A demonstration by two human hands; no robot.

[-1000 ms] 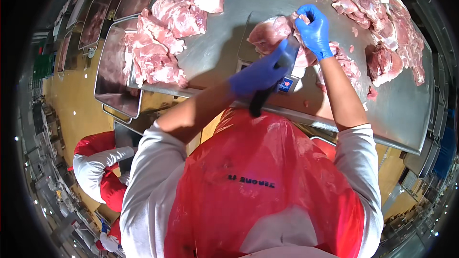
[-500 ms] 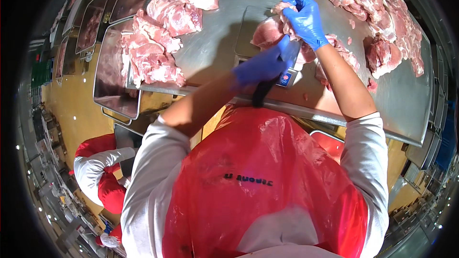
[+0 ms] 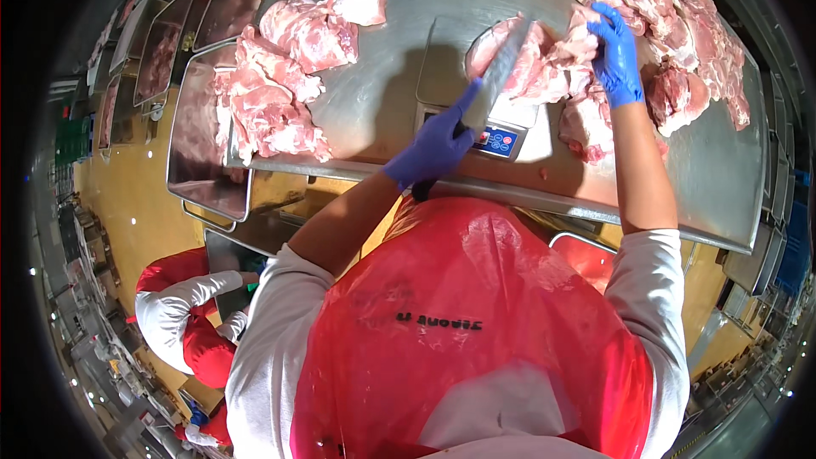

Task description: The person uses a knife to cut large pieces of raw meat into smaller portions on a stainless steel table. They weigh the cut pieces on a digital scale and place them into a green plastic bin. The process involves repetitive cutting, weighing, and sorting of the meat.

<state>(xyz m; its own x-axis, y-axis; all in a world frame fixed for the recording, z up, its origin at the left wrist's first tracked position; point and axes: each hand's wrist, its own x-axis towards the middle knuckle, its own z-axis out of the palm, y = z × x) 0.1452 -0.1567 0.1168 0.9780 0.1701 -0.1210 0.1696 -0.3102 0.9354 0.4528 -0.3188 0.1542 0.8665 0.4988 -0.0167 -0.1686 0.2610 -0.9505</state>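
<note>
Left hand [image 3: 435, 144], wrapped around a knife [image 3: 503, 66], blade slanting forward-right over a meat piece [image 3: 537, 59] on a scale [image 3: 518, 115], ahead and right of that hand; right hand [image 3: 619, 59], nearer, fingers parted against the meat's flap [image 3: 580, 44] at its left, whether pinching cannot be told.
</note>
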